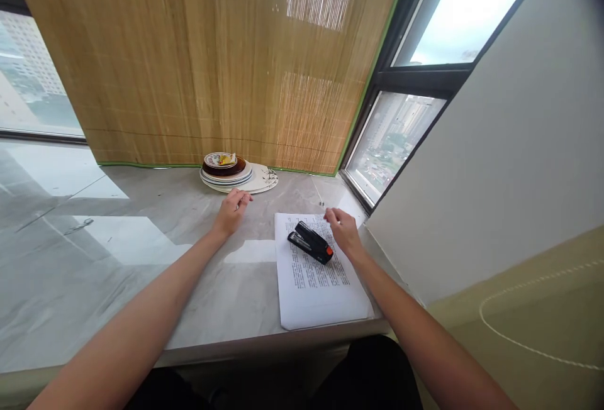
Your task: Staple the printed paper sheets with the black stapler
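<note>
My left hand (232, 212) is over the grey marble-look ledge, just in front of a stack of plates (226, 178); its fingers are curled and no object shows in them. Loosely closed too, my right hand (343, 229) is at the upper right edge of a stack of printed paper (314, 306). On the printed top sheet lies a black stapler (310, 242) with an orange-red patch at its right end. It sits slantwise, left of my right hand and apart from it. The undersides of both hands are hidden.
A bamboo blind (212, 70) hangs behind the ledge (198, 322). To the right are a dark window frame (425, 81) and a white wall (500, 165). A small yellow packet (227, 160) lies on the top plate. Tiny dark bits (321, 204) lie beyond the paper.
</note>
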Available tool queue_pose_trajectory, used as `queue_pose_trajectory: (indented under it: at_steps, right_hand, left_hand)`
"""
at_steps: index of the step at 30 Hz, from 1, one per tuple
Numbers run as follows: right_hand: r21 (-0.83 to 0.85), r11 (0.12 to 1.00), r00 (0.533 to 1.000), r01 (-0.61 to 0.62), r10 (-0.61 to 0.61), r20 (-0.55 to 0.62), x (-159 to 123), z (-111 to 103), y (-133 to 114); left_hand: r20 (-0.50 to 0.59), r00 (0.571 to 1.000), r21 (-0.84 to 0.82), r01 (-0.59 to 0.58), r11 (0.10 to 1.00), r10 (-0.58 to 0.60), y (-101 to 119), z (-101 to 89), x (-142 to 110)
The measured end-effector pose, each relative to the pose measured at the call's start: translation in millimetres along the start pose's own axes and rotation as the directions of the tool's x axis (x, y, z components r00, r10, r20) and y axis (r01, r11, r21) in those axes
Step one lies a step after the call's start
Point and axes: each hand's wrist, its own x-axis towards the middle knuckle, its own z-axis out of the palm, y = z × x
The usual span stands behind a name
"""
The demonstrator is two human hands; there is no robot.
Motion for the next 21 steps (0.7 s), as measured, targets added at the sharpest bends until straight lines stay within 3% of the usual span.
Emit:
queue_pose_trajectory:
  at_steps: [4,9,15,18,21]
  right_hand:
    - [-0.159,0.978,0.990,0.134,-0.140,-0.026,27.1,30.4,10.5]
    - [-0.338,0.900,0.960,0.275,-0.236,0.153,23.3,54.9,18.1]
    - [-0.622,0.770,0.983,0.142,-0.036,0.179,33.6,51.2,28.6]
    - [-0.688,0.717,0.958,0.112,0.105,0.266,45.7,46.7,29.6]
    - [-0.697,0.703,0.930,0.140,0.148,0.336,52.2,48.4,21.2]
  left_hand:
    - [-0.031,0.999,-0.023,0.027,0.999,-0.028,-1.2,-3.7,0.9]
    - [-0.027,0.998,-0.042,0.063,0.997,-0.064,-2.4,-6.0,1.2]
    - [-0.081,0.991,-0.076,0.103,0.992,-0.109,-10.7,-5.4,2.3]
    - [-0.095,0.985,-0.146,0.130,0.981,-0.145,-17.1,-5.1,3.0]
    - [-0.111,0.973,-0.227,0.176,0.958,-0.205,-20.2,-4.0,4.4]
